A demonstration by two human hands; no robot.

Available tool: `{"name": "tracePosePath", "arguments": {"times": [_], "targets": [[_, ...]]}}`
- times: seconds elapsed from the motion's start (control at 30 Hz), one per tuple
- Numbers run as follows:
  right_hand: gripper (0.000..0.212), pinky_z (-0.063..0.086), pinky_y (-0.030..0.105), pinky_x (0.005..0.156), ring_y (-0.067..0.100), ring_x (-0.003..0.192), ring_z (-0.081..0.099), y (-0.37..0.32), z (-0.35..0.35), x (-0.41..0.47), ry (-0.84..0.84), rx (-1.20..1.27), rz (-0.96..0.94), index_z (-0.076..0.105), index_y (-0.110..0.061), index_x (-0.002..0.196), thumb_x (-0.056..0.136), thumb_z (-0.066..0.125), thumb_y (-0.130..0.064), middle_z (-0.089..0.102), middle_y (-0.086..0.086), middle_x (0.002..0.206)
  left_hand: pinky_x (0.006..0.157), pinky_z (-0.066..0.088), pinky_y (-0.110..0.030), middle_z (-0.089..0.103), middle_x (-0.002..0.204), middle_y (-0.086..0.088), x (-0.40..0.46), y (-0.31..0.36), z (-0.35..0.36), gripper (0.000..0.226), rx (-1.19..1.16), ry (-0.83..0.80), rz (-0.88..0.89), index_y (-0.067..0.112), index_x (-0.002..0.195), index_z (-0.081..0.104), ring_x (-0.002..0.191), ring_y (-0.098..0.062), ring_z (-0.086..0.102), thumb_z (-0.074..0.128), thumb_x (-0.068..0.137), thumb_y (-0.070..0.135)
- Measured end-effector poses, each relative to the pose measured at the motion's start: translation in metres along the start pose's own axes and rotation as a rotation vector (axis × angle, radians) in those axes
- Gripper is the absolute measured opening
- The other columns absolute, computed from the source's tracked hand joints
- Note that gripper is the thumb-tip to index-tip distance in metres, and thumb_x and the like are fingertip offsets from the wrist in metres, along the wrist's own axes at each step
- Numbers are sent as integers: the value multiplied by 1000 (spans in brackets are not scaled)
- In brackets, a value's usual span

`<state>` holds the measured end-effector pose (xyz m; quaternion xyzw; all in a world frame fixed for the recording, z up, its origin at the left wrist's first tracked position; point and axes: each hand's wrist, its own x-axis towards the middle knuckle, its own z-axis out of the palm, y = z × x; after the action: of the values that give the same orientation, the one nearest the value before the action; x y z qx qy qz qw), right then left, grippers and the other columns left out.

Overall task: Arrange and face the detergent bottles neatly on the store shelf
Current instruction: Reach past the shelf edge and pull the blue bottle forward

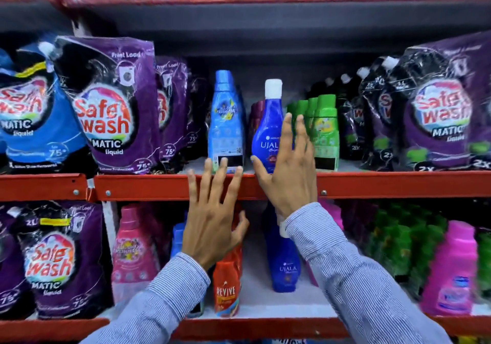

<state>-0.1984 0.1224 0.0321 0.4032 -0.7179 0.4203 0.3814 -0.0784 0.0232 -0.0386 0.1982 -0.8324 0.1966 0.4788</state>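
Observation:
A light blue bottle (226,115) stands upright at the front of the upper shelf (148,184). Right of it stands a dark blue Ujala bottle (268,120) with a white cap, then a row of green bottles (325,131). My left hand (214,216) is open with fingers spread, its fingertips reaching the shelf edge just below the light blue bottle. My right hand (288,165) is open too, fingers up, in front of the Ujala bottle's right side; I cannot tell whether it touches the bottle.
Purple and blue Safe Wash pouches (111,109) fill the upper shelf at left, and more pouches (441,115) stand at right. The lower shelf holds a red Revive bottle (226,288), another Ujala bottle (285,264), pink bottles (451,269) and green ones.

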Motion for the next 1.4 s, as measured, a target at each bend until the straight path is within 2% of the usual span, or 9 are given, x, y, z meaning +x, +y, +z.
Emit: {"name": "tracePosePath", "arguments": {"times": [0.13, 0.43, 0.6, 0.73, 0.9, 1.0, 1.17, 1.27, 1.4], "targets": [[106, 43, 42, 104, 33, 134, 43, -2, 1, 9, -21, 116, 70, 7, -12, 154, 77, 71, -49, 30, 15, 154, 123, 9, -65, 29, 162, -17, 0, -2, 2, 92, -8, 23, 4, 15, 154, 33, 153, -40, 17, 72, 73, 34], [95, 40, 32, 109, 24, 130, 45, -8, -16, 16, 202, 333, 53, 26, -7, 148, 74, 78, -37, 41, 12, 145, 124, 9, -65, 36, 158, -17, 0, -1, 4, 88, -16, 67, -5, 15, 152, 35, 152, -39, 21, 72, 74, 31], [92, 27, 11, 109, 20, 132, 44, -7, -56, 1, 320, 387, -24, 33, -4, 145, 73, 80, -36, 45, 12, 143, 123, 13, -64, 44, 152, -16, 0, 0, 4, 85, -18, 114, -17, 16, 150, 40, 146, -38, 32, 73, 73, 32], [88, 29, 10, 109, 12, 125, 44, 5, -71, -40, 244, 390, -53, 39, 0, 140, 72, 84, -33, 49, 13, 137, 123, 13, -62, 49, 146, -15, 1, 3, 4, 81, -27, 139, -41, 17, 147, 45, 141, -38, 38, 73, 73, 33], [86, 40, 30, 108, 20, 122, 47, 34, -51, -112, 173, 389, 54, 43, -1, 134, 66, 89, -26, 46, 11, 130, 123, 12, -63, 51, 140, -16, 2, 6, 6, 78, -34, 140, -65, 17, 145, 45, 137, -39, 40, 71, 74, 33], [87, 37, 20, 106, 18, 118, 47, 55, -26, -152, 79, 389, 155, 43, -5, 133, 62, 89, -22, 42, 2, 128, 122, 13, -65, 52, 136, -17, 3, 9, 7, 76, -15, 131, -84, 15, 144, 46, 132, -40, 42, 69, 74, 33], [88, 21, -4, 99, 10, 115, 40, 85, 22, -195, -129, 362, 267, 41, -4, 132, 59, 89, -20, 44, 14, 128, 119, 15, -69, 52, 132, -20, 6, 9, 9, 76, 25, 106, -75, 13, 143, 45, 128, -42, 41, 68, 72, 31], [86, 24, -2, 97, 20, 116, 44, 97, 45, -207, -195, 342, 296, 39, -5, 129, 60, 88, -20, 41, 12, 127, 118, 14, -71, 51, 132, -21, 6, 9, 10, 77, 31, 94, -75, 13, 143, 44, 129, -43, 40, 68, 72, 32], [84, 36, 11, 93, 18, 112, 45, 102, 66, -212, -251, 318, 329, 37, -6, 129, 63, 86, -23, 38, 9, 128, 119, 14, -71, 50, 132, -20, 6, 9, 12, 75, 43, 84, -69, 13, 142, 42, 130, -42, 39, 66, 74, 32]]}}
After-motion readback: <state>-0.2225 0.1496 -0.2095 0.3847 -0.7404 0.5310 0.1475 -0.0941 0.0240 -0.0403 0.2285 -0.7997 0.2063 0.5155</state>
